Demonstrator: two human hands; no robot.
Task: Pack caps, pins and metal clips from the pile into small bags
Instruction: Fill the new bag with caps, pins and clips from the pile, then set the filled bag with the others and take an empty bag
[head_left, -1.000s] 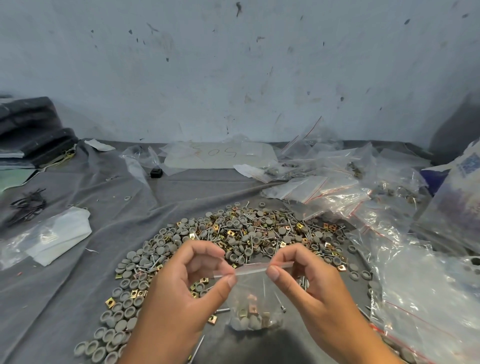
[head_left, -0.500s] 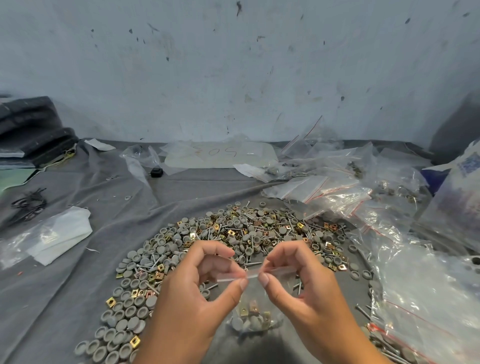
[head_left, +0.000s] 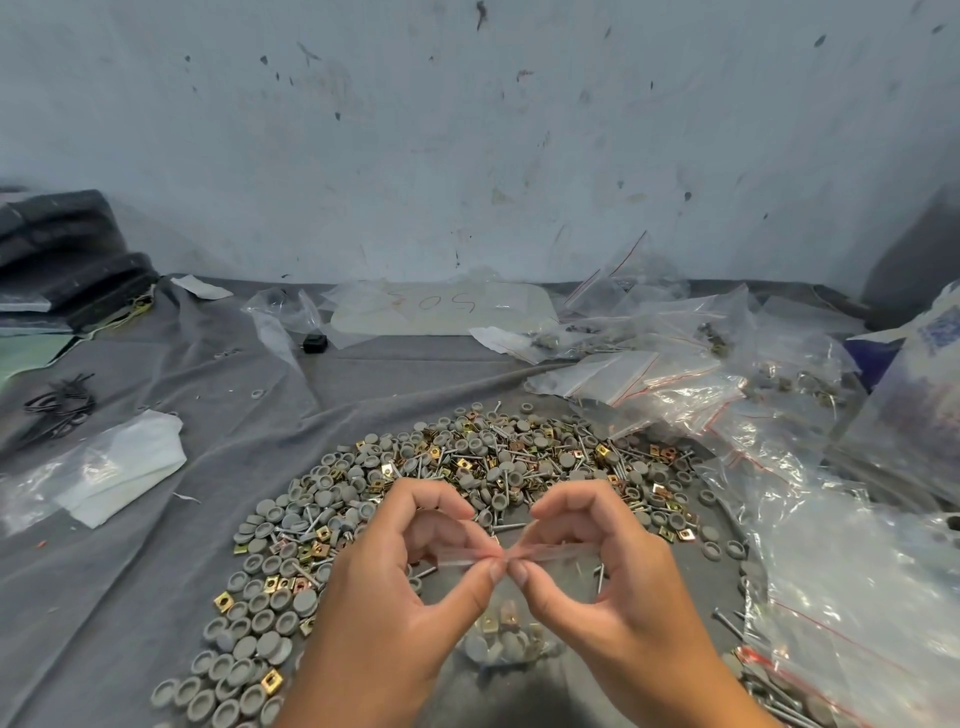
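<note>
A scuffed, stained pale wall (head_left: 467, 156) rises behind a surface draped in wrinkled grey cloth (head_left: 156, 545).

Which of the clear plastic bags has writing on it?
The flat clear bag lying at the back by the wall: it bears handwritten digits, seen upside down. The other bags show only red zip lines.

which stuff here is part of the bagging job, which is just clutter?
Job: small bag pinched at its top by left hand and right hand; parts pile; empty bags.
Clutter: black cords; black stack; white packet.
</note>
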